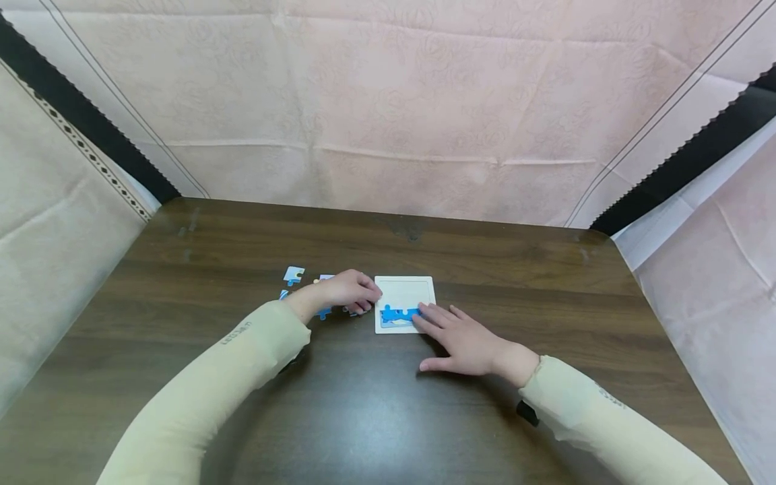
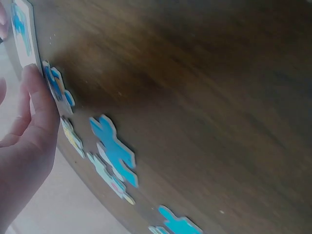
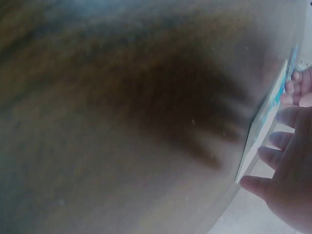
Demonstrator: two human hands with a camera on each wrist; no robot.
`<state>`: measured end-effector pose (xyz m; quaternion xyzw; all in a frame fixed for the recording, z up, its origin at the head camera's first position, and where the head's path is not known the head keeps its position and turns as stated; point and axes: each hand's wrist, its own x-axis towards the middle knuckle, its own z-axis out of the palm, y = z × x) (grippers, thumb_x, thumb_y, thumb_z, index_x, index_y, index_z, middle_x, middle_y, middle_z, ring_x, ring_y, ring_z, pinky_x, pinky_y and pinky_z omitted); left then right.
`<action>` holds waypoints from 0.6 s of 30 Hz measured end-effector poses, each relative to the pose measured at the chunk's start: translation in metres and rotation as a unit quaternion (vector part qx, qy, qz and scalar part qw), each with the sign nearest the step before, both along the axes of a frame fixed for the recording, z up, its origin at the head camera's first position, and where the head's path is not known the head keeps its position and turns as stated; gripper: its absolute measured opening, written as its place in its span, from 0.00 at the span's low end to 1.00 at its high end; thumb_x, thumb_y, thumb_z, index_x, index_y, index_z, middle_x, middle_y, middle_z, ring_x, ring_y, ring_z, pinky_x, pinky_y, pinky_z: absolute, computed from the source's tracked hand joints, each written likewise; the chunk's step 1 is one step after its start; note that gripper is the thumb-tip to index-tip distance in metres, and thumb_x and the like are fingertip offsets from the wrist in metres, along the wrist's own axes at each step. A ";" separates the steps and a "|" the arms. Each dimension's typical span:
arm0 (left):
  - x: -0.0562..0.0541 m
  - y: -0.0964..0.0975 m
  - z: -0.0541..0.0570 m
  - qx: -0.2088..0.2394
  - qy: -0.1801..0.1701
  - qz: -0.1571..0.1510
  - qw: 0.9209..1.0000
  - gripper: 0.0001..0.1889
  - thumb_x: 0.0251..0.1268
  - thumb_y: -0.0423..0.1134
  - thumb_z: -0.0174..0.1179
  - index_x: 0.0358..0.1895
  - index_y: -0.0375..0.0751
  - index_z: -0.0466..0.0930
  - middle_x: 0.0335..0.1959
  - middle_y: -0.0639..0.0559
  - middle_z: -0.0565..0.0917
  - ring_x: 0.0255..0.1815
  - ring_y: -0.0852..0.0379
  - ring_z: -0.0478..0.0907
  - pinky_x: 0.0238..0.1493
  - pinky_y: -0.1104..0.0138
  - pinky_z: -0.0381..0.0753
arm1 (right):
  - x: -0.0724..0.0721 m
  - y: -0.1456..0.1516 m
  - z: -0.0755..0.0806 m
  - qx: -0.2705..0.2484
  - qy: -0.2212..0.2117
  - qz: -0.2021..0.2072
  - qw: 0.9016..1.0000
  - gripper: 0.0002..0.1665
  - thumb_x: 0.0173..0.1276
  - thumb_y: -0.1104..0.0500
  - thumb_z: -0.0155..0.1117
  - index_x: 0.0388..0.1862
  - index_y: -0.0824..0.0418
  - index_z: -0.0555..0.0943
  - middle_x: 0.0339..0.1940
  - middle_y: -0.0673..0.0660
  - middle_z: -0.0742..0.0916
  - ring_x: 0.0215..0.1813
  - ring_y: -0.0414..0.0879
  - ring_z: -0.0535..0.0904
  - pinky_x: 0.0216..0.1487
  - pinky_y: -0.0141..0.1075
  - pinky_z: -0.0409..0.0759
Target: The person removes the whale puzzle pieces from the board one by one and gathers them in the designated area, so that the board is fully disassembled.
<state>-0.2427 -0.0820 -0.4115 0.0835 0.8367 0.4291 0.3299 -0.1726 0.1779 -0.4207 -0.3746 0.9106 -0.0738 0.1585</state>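
A white square puzzle tray [image 1: 405,289] lies on the table with blue joined puzzle pieces [image 1: 397,315] along its near side. My left hand [image 1: 351,291] reaches to the tray's left edge, fingertips right at the rim. In the left wrist view, its fingers [image 2: 41,97] are loosely bent and the thumb stands apart from them. My right hand [image 1: 463,340] has its fingers spread, their tips over the near right part of the tray and its pieces. The right wrist view shows those fingers [image 3: 270,156] along the tray's edge [image 3: 251,151].
Several loose puzzle pieces lie left of the tray, partly hidden by the left hand and wrist: a light blue one [image 1: 294,274] farther back, a blue one [image 2: 114,146] and another blue one [image 2: 181,225]. The brown wooden table [image 1: 515,269] ends at a pale cloth backdrop [image 1: 400,101].
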 end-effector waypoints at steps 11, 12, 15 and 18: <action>-0.002 0.012 0.002 -0.003 -0.007 -0.019 1.000 0.16 0.68 0.40 0.53 0.52 0.34 0.78 0.37 0.47 0.81 0.33 0.59 0.76 0.36 0.71 0.82 | 0.003 -0.006 -0.004 0.021 0.007 0.014 1.000 0.47 0.62 0.29 0.49 0.74 0.51 0.55 0.77 0.56 0.56 0.77 0.53 0.48 0.72 0.60 0.47; -0.002 0.013 0.002 -0.002 -0.008 -0.020 1.000 0.16 0.68 0.40 0.52 0.53 0.34 0.78 0.37 0.47 0.81 0.33 0.59 0.76 0.36 0.71 0.82 | 0.003 -0.006 -0.005 0.023 0.008 0.013 1.000 0.47 0.62 0.29 0.49 0.74 0.51 0.55 0.77 0.55 0.55 0.77 0.53 0.48 0.72 0.60 0.47; -0.001 0.014 0.003 0.000 -0.011 -0.023 1.000 0.16 0.68 0.40 0.52 0.53 0.33 0.78 0.38 0.46 0.82 0.33 0.60 0.76 0.36 0.71 0.82 | 0.003 -0.006 -0.005 0.025 0.008 0.014 1.000 0.48 0.62 0.28 0.48 0.74 0.50 0.55 0.77 0.55 0.55 0.77 0.53 0.47 0.72 0.61 0.47; -0.001 0.015 0.004 -0.004 -0.008 -0.029 1.000 0.17 0.68 0.40 0.53 0.53 0.33 0.78 0.40 0.45 0.83 0.33 0.59 0.77 0.38 0.71 0.82 | 0.003 -0.006 -0.006 0.028 0.005 0.013 1.000 0.48 0.62 0.28 0.48 0.74 0.50 0.54 0.77 0.55 0.55 0.78 0.53 0.46 0.72 0.61 0.46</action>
